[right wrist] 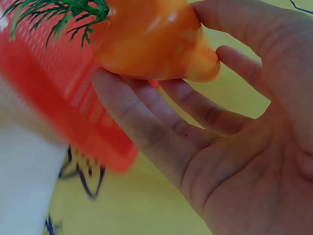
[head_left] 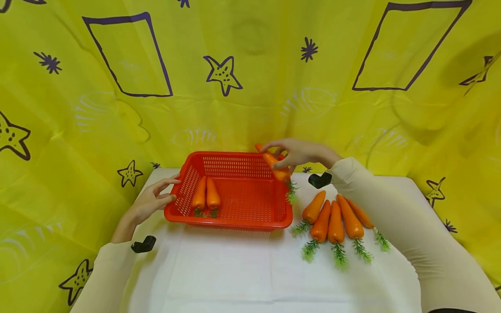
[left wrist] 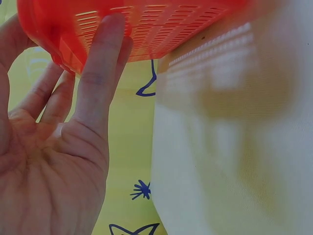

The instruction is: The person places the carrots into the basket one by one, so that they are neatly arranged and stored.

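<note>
One white table [head_left: 235,278]; a red plastic basket [head_left: 235,223], slotted, is set on it, far right corner hidden by the right hand [head_left: 299,152]. Basket's left side is touched by the left hand [head_left: 150,202], fingers spread. Over that corner a glossy, tapered carrot [head_left: 270,161] is pinched. Inside, two carrots [head_left: 213,194] are seen; outside, five others [head_left: 335,224], rightmost partly hidden. Feathery green top [head_left: 291,191] is cropped in right wrist view.

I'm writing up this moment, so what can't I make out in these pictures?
Head view: part of the held, tapered orange carrot, covered by the right hand.
Left wrist view: the inside of the red, rectangular plastic basket, hidden by its perforated wall.
Right wrist view: the carrot, cut by the top edge; the basket, blurred.
</note>
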